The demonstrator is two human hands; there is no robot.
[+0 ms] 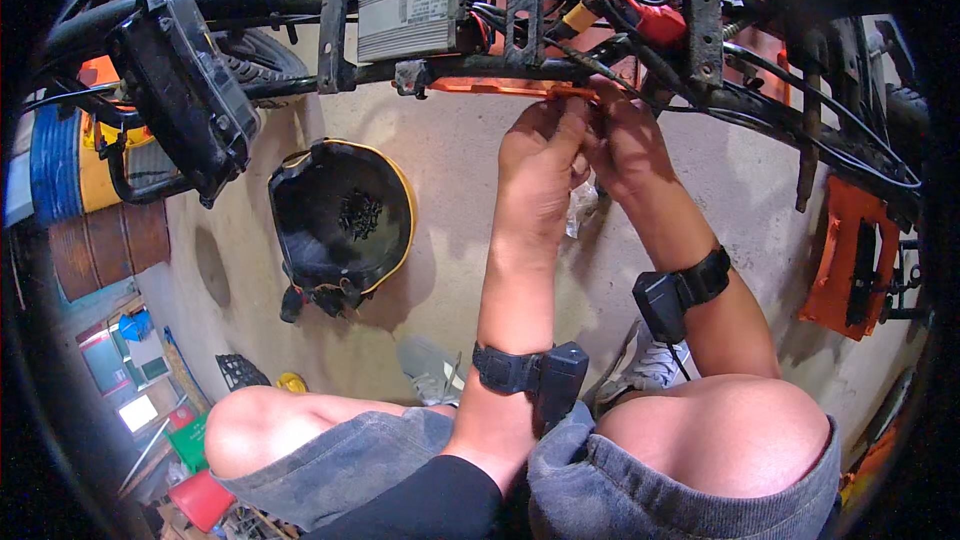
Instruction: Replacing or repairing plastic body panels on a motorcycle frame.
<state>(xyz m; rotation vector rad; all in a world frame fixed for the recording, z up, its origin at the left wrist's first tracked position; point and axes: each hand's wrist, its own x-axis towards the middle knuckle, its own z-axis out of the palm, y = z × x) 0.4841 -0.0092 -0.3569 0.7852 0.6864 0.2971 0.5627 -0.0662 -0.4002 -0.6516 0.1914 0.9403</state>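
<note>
Orange panel [500, 88], thin and probably flexible, under the black frame [520, 65].
Your left hand [540, 165] and right hand [625, 145] pinch its near edge; grip gently there.

The floor [440, 170] was bare, pale concrete, stained in places and lit by flat daylight that threw soft shadows. A helmet shell [340, 225] with a yellow rim lay open side up on it, small dark bits gathered inside. At the left edge stood a blue and yellow drum [60, 165] above a rusty brown one [105, 245]. Lower left, coloured plastic boxes [185, 440] and a black mesh crate [240, 372] cluttered the ground.
</note>
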